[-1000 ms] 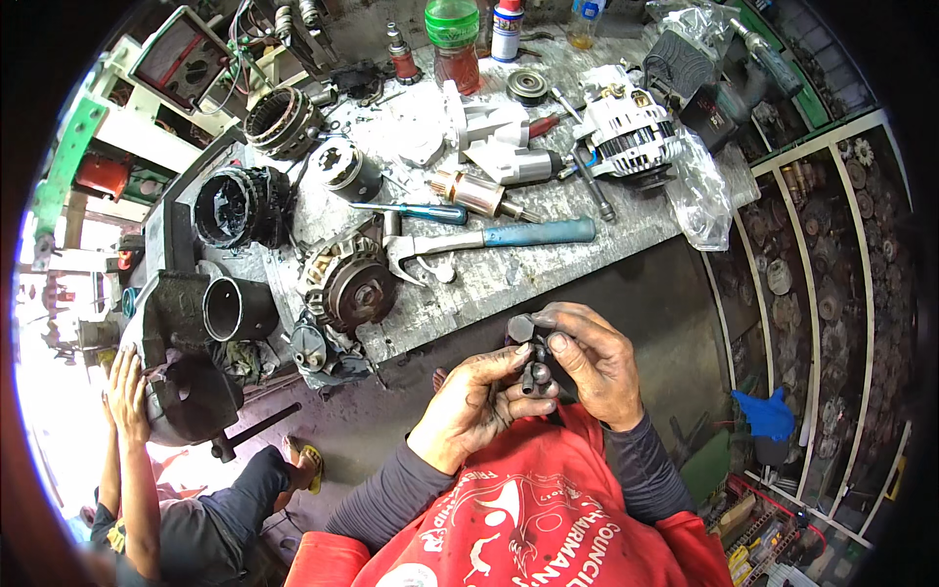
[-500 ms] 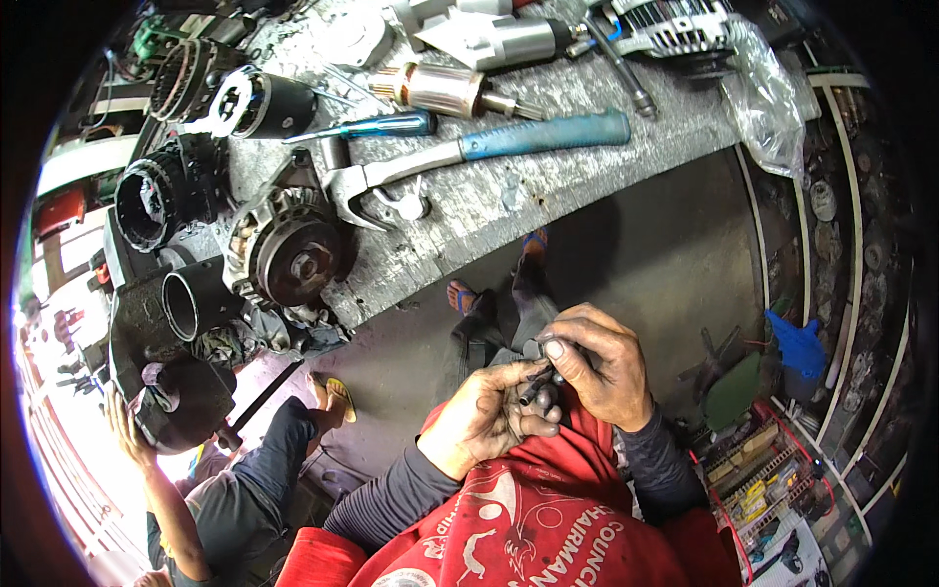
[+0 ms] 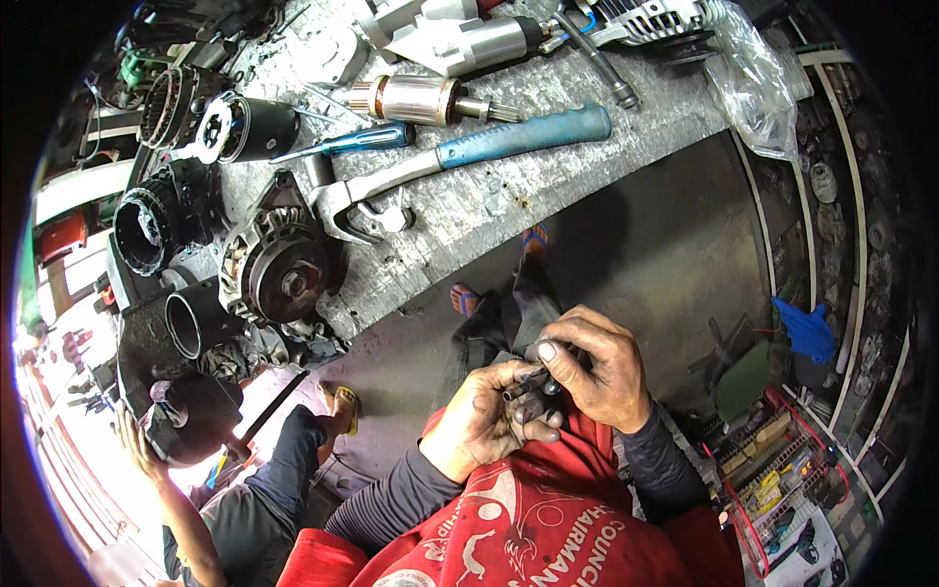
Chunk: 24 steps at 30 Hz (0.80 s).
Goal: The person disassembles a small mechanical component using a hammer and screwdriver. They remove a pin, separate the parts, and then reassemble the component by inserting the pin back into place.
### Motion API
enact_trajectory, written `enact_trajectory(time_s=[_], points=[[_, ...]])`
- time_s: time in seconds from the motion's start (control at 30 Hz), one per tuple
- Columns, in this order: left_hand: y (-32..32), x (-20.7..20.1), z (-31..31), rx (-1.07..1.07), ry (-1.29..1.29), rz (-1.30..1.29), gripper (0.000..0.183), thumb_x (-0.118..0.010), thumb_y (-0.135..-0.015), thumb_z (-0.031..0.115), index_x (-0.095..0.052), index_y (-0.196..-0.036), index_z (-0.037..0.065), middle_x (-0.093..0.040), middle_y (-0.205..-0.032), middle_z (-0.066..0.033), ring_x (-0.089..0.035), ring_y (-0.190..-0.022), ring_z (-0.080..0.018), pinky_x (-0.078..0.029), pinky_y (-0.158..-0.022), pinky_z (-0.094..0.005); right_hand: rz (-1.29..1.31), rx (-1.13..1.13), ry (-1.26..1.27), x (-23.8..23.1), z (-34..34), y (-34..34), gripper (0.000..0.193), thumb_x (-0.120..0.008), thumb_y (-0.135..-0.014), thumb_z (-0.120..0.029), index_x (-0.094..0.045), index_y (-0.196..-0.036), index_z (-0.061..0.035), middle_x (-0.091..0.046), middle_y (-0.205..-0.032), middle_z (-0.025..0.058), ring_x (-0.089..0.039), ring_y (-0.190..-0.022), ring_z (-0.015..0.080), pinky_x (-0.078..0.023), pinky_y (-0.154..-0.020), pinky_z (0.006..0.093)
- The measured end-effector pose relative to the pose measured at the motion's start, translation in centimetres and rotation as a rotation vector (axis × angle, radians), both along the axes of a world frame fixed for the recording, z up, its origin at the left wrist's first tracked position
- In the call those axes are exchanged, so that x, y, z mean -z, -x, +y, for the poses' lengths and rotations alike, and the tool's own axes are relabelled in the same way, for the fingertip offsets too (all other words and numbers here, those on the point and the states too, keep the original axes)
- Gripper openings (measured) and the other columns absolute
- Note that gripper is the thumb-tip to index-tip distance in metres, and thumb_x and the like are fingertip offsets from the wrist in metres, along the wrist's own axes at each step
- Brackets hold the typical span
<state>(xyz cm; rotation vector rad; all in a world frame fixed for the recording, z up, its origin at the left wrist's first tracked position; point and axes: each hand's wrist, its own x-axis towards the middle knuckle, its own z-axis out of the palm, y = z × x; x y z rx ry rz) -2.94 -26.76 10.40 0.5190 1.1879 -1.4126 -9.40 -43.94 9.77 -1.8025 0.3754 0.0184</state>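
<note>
Greasy and close together, both my hands are in front of my red shirt. My left hand [image 3: 486, 416] is closed around a small dark metal part [image 3: 525, 384] with a narrow tube-like end; its exact kind I cannot make out. Thumb and fingers of my right hand [image 3: 599, 367] pinch at the same part from the other side. My right fingers hide much of it, and other small dark pieces seem to lie in the left palm.
Ahead is a worn workbench [image 3: 460, 210] with a blue-handled claw hammer [image 3: 528, 135], a screwdriver [image 3: 357, 140], a motor armature [image 3: 416, 99] and an alternator [image 3: 284, 259]. A black vise [image 3: 186, 416] stands left, near another person [image 3: 245, 528]. A red wire basket [image 3: 773, 470] sits right.
The tube-like end of the small part has turned to point more to the left between my hands. The bench has shifted slightly left in view. At left, the other person's arm has moved slightly.
</note>
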Motion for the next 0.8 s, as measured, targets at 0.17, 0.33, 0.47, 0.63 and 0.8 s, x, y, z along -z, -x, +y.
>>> enact_trajectory(time_s=[0.17, 0.33, 0.47, 0.63, 0.8], points=[[-0.1, -0.3, -0.1, 0.005, -0.022, -0.037, 0.023, -0.062, -0.099, 0.024, -0.065, -0.092, 0.002, -0.059, -0.065, -0.0095, -0.062, -0.061, -0.0327, -0.057, -0.06, -0.0472, -0.007, -0.001, -0.005, -0.1, 0.0, -0.1, 0.018, -0.073, -0.096, -0.017, -0.072, -0.095, 0.0011, -0.068, -0.085, 0.0118, -0.067, -0.073, 0.0232, -0.052, -0.066, 0.0341], [-0.1, 0.1, 0.7, -0.01, 0.073, -0.088, 0.023, -0.06, -0.101, 0.022, -0.065, -0.098, 0.0, -0.063, -0.07, -0.0116, -0.067, -0.064, -0.0321, -0.062, -0.061, -0.0483, -0.033, -0.024, 0.043, 0.1, 0.3, -0.5, 0.018, -0.074, -0.096, -0.017, -0.073, -0.097, 0.0002, -0.068, -0.087, 0.0111, -0.067, -0.074, 0.0231, -0.053, -0.066, 0.0339], [-0.9, 0.3, 2.2, 0.108, 0.125, -0.534, 0.022, -0.063, -0.102, 0.02, -0.069, -0.103, -0.001, -0.068, -0.082, -0.0066, -0.069, -0.069, -0.0175, -0.06, -0.064, -0.0317, -0.161, -0.053, -0.025, 0.4, 0.7, -2.1, 0.019, -0.074, -0.095, -0.018, -0.075, -0.103, -0.0009, -0.07, -0.094, 0.0113, -0.067, -0.074, 0.0217, -0.054, -0.068, 0.0324], [-3.0, -0.1, 6.9, 0.327, -0.211, -0.979, 0.018, -0.067, -0.1, 0.022, -0.072, -0.098, 0.004, -0.063, -0.076, 0.0036, -0.051, -0.061, -0.0041, -0.044, -0.057, -0.0227, -0.106, -0.142, 0.137, 0.5, 1.4, -6.3, 0.028, -0.076, -0.09, -0.016, -0.071, -0.113, -0.0006, -0.068, -0.098, 0.0119, -0.068, -0.079, 0.0251, -0.055, -0.07, 0.0345], [-2.4, -0.4, 10.6, 0.126, -0.295, -1.137, 0.021, -0.068, -0.1, 0.02, -0.07, -0.103, 0.0, -0.068, -0.085, -0.0035, -0.067, -0.069, -0.0121, -0.056, -0.065, -0.0284, -0.329, -0.137, 0.526, 3.6, 5.4, -13.3, 0.054, -0.079, -0.086, -0.024, -0.061, -0.132, -0.0013, -0.063, -0.113, 0.0193, -0.065, -0.101, 0.0392, -0.054, -0.089, 0.0459]])
